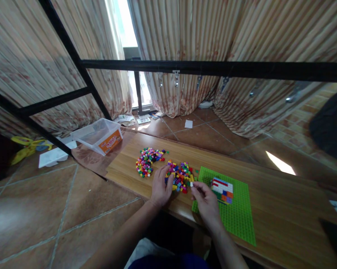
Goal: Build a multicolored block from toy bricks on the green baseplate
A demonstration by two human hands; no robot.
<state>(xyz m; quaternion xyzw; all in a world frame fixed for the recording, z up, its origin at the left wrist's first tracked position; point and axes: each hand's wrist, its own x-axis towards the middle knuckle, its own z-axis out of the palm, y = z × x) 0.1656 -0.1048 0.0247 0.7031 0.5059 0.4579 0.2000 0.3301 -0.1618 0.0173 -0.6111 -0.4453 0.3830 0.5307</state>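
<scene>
My right hand [204, 200] pinches a small white brick [192, 184] between thumb and fingertips, over the left edge of a green baseplate [239, 220]. On that plate stands a low block of joined bricks [223, 189], with white, red, green, blue, orange and purple parts. My left hand [161, 185] rests at the left side of a loose brick pile [181, 175], its fingers stretched out and spread. Whether its fingertips touch any brick I cannot tell. A second pile of small coloured bricks [147, 160] lies just beyond the left hand.
The wooden table [286, 209] carries the plate and piles. A clear plastic bin [98, 136] with an orange label sits on the floor at the left. Black metal bars [185, 67] cross in front of the curtains [185, 33]. A white paper [189, 124] lies on the tiles.
</scene>
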